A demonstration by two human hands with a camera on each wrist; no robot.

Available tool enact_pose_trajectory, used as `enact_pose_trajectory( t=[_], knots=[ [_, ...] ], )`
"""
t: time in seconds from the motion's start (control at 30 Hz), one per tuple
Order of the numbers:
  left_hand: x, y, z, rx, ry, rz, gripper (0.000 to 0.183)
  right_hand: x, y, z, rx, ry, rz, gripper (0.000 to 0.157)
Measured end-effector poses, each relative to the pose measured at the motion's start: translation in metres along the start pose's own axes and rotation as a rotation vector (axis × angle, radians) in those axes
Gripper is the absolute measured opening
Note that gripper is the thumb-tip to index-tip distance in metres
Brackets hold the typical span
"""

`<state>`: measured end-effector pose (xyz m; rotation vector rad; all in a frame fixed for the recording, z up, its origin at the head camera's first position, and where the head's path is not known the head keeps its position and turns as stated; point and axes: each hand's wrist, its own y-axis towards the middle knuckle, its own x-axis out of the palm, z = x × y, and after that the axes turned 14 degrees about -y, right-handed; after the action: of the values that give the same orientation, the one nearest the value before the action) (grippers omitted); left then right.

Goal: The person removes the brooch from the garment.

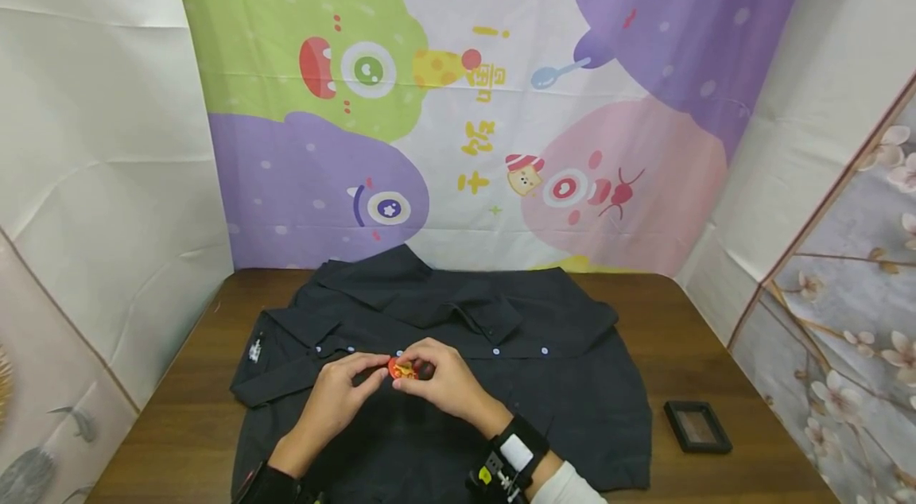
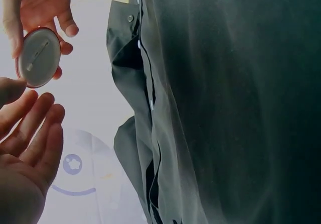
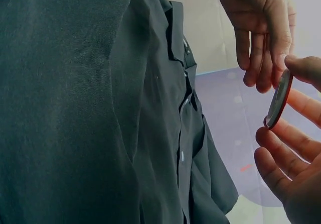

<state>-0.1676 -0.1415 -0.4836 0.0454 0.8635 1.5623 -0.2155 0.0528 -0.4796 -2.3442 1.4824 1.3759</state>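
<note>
A round pin badge (image 1: 404,369) with a red rim and a yellow pattern is held up between both hands, over the middle of a dark button-up shirt (image 1: 580,401). Its pale back (image 2: 39,58) with a safety-pin clasp shows in the left wrist view. My left hand (image 1: 335,397) pinches the badge's left edge with thumb and forefinger. From the other side my right hand (image 1: 454,385) grips it between thumb and fingers. The right wrist view has the badge almost edge-on. Spread out on the table, the shirt has several light buttons along its placket.
On the brown wooden table (image 1: 179,416), a small black frame (image 1: 697,426) lies to the right of the shirt. Behind the table hangs a cartoon-printed cloth (image 1: 458,234). White panels (image 1: 107,130) stand at both sides.
</note>
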Motion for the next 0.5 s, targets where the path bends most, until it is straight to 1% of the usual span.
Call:
enact_pose_trajectory(
  t=[0.3,0.4,0.5],
  knots=[
    [-0.0006,0.0015,0.0022,-0.043,0.056,-0.005,0.018,-0.0046,-0.0002,0.0012,-0.014,-0.101,0.047,0.025],
    [-0.0004,0.0015,0.0024,-0.082,0.064,-0.014,0.018,-0.0063,0.0001,-0.0001,-0.009,-0.133,0.053,0.026],
    [-0.0005,0.002,0.0027,-0.136,0.065,-0.04,0.02,-0.0085,0.0005,-0.0015,0.001,-0.168,0.059,0.027]
  ],
)
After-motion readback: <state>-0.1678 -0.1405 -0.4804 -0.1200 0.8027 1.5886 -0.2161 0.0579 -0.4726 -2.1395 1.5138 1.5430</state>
